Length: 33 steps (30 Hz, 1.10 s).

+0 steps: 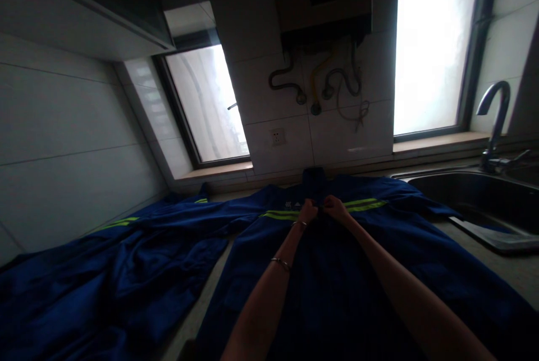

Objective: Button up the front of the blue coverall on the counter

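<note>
A dark blue work jacket (261,254) with yellow-green stripes lies spread on the counter, its collar toward the wall. Both of my hands meet at its front, at about stripe height below the collar. My left hand (309,211) has its fingers closed on the jacket's front edge. Close beside it, my right hand (334,209) pinches the cloth at the same place. Whether a button or a zip is between the fingers is too dark and small to see. Two thin bracelets circle my left wrist and forearm.
More blue clothing (105,277) with a similar stripe lies heaped at the left. On the right are a sink (463,178) and a curved tap (496,119). A water heater (326,1) with hoses hangs above, and a socket (277,136) is on the tiled wall.
</note>
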Tool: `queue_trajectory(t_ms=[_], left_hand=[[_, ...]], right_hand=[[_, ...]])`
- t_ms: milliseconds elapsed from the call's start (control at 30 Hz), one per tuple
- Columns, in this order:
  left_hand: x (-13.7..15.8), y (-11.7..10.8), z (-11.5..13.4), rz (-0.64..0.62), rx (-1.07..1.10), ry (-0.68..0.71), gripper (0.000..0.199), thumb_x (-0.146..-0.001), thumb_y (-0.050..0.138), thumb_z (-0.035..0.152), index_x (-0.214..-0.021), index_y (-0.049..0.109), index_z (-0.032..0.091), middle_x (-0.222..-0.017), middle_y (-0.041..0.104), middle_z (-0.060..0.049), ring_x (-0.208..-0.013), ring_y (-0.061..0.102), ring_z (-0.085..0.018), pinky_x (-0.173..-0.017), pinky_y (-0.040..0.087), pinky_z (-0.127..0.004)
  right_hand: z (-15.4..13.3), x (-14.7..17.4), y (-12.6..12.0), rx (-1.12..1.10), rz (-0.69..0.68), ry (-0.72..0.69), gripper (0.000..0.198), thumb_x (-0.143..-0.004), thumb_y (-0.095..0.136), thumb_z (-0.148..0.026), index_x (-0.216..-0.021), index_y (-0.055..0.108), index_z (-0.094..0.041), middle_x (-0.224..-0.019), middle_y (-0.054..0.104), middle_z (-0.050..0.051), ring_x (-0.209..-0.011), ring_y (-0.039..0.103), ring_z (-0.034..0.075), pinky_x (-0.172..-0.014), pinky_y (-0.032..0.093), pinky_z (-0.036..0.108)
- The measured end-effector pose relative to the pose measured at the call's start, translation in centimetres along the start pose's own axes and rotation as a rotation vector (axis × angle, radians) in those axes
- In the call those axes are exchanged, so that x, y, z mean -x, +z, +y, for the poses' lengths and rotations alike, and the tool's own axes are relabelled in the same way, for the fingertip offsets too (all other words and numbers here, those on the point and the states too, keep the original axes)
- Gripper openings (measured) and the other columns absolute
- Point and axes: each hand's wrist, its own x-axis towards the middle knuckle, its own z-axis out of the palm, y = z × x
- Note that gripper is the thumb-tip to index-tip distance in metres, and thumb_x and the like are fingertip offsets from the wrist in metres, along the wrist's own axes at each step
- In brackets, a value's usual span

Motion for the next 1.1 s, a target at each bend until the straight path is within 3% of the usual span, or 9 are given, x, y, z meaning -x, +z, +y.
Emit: queue_trajectory(t_ms=[167,333,433,633,767,867,933,1000,1100], left_hand=[[0.0,-2.0,-0.4,-0.051,-0.169,0.058,0.037,-0.082,0.046,0.016,-0.119,0.051,0.012,-0.115,0.061,-0.012,-0.103,0.057,-0.017,-0.088,0.041,-0.025],[1.3,-3.9,-2.1,-0.116,-0.391,0.099,0.030,-0.087,0.041,0.027,-0.108,0.061,0.019,-0.114,0.061,-0.010,-0.114,0.050,-0.025,-0.105,0.019,-0.048],[2.1,-3.5,-2.6,-0.156,-0.456,0.105,0.039,-0.089,0.034,0.043,-0.113,0.058,0.024,-0.125,0.055,-0.009,-0.119,0.044,-0.030,-0.103,0.016,-0.058],[2.2,-2.3,-2.6,-0.190,-0.524,0.024,0.054,-0.087,0.018,0.058,-0.139,0.023,0.043,-0.150,0.019,-0.005,-0.133,0.016,-0.042,-0.094,0.013,-0.072],[1.3,-2.8,-2.1,-0.248,-0.541,-0.026,0.055,-0.084,0.016,0.064,-0.137,0.020,0.051,-0.151,0.014,0.000,-0.133,0.012,-0.046,-0.089,0.011,-0.076],[0.8,-3.2,-1.5,-0.285,-0.581,-0.064,0.053,-0.084,0.020,0.063,-0.135,0.023,0.052,-0.150,0.018,-0.001,-0.130,0.019,-0.047,-0.085,0.017,-0.078],[1.0,-3.1,-1.0,-0.232,-0.631,-0.061,0.049,-0.087,0.024,0.057,-0.134,0.031,0.048,-0.146,0.028,-0.006,-0.126,0.029,-0.046,-0.083,0.021,-0.076],[1.7,-2.9,-0.5,-0.074,-0.700,-0.004,0.045,-0.090,0.027,0.045,-0.133,0.039,0.038,-0.140,0.038,-0.012,-0.121,0.038,-0.040,-0.087,0.025,-0.071],[3.6,-2.7,0.3,0.161,-0.752,0.225,0.039,-0.091,0.033,0.025,-0.128,0.046,0.023,-0.132,0.044,-0.015,-0.116,0.044,-0.029,-0.095,0.031,-0.053]], right_hand=[[0.0,-0.1,0.0,0.023,0.046,0.078,0.023,-0.053,0.063,-0.021,-0.075,0.056,-0.016,-0.057,0.060,-0.003,-0.054,0.055,0.012,-0.048,0.039,0.019],[-0.9,0.5,-0.4,0.044,0.089,0.074,0.030,-0.061,0.060,-0.026,-0.088,0.064,-0.014,-0.071,0.068,0.003,-0.065,0.062,0.016,-0.056,0.044,0.022],[-1.7,1.2,-0.7,0.098,0.148,0.028,0.026,-0.067,0.054,-0.027,-0.085,0.068,-0.015,-0.079,0.069,0.005,-0.075,0.063,0.018,-0.064,0.046,0.024],[-2.2,1.8,-0.5,0.335,0.183,-0.117,0.025,-0.072,0.050,-0.024,-0.087,0.070,-0.019,-0.090,0.069,0.005,-0.086,0.063,0.019,-0.080,0.046,0.028],[-2.0,1.4,-0.3,0.423,0.118,-0.200,0.032,-0.071,0.051,-0.018,-0.098,0.069,-0.018,-0.103,0.067,0.006,-0.099,0.060,0.019,-0.091,0.042,0.028],[-1.9,1.4,-0.4,0.420,0.110,-0.166,0.046,-0.072,0.049,-0.015,-0.116,0.061,-0.018,-0.105,0.067,0.007,-0.096,0.062,0.019,-0.088,0.045,0.029],[-1.8,1.6,-0.6,0.410,0.079,-0.160,0.055,-0.072,0.052,-0.017,-0.128,0.052,-0.018,-0.104,0.067,0.008,-0.092,0.064,0.020,-0.084,0.047,0.029],[-1.7,1.8,-0.7,0.387,0.019,-0.192,0.063,-0.071,0.056,-0.017,-0.133,0.046,-0.020,-0.103,0.067,0.007,-0.091,0.064,0.020,-0.083,0.047,0.028],[-1.5,1.8,-0.9,0.333,-0.038,-0.186,0.066,-0.066,0.057,-0.013,-0.132,0.047,-0.017,-0.100,0.069,0.006,-0.092,0.064,0.020,-0.081,0.048,0.026]])
